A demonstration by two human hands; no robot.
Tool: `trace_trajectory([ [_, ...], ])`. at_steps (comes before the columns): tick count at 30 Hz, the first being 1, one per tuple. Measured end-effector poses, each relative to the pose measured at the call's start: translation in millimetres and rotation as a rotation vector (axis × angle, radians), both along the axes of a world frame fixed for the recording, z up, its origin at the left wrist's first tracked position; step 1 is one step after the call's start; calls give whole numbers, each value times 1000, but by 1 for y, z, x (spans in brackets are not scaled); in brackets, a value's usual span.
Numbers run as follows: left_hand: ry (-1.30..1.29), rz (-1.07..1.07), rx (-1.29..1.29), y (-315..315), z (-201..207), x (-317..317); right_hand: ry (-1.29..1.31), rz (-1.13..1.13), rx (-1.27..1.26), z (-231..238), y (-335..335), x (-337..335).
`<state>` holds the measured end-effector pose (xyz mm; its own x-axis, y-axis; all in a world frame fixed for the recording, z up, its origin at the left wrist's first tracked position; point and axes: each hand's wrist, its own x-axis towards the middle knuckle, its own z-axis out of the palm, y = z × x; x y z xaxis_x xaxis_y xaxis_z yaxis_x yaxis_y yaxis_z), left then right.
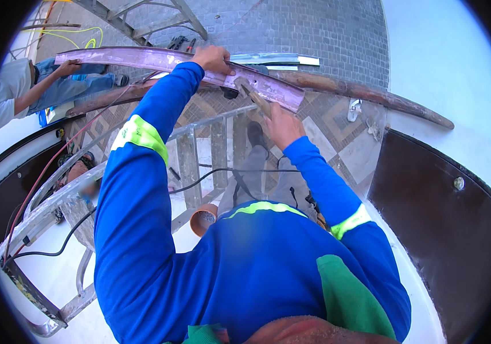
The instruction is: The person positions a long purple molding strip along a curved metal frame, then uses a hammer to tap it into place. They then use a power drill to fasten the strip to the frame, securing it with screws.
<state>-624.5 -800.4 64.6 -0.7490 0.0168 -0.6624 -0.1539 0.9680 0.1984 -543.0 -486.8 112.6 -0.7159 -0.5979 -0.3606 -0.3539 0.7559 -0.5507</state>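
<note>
My left hand (213, 59) is closed over the upper edge of a long, pinkish metal strip (125, 56), right of its middle. In my right hand (284, 127) is a hammer (261, 104) with a wooden handle; its metal head lies against the strip's face near the right end. The strip runs across in front of me. At its far left end a co-worker's hand (69, 67) grips it. A small dark thing (229, 93) shows just below the strip, too unclear to name.
An aluminium ladder (187, 163) stands at my left, with a black cord (205, 176) across it. A terracotta-coloured pot (203, 220) is beside my body. Beyond the strip lie a wooden pole (366, 94) and shiny metal strips (274, 58). Another ladder (154, 26) stands farther off. Brown panels (435, 192) flank me.
</note>
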Motion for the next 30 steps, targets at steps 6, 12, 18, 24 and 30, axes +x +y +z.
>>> trace_trajectory([
  [6, 27, -20, -17, -2, -1, -1, 17, -10, -6, -19, 0, -3],
  [12, 33, -19, -14, -5, -6, -7, 10, 7, 8, -22, 0, -8],
  [18, 21, -17, -25, -3, -4, -6, -13, -1, 31, -13, -2, -7],
  [24, 9, -5, -37, -2, -4, -8, -27, -48, 3, -14, -3, -11],
  [30, 32, -24, -38, -3, -6, -7, -30, -46, 10, -10, -5, -13],
])
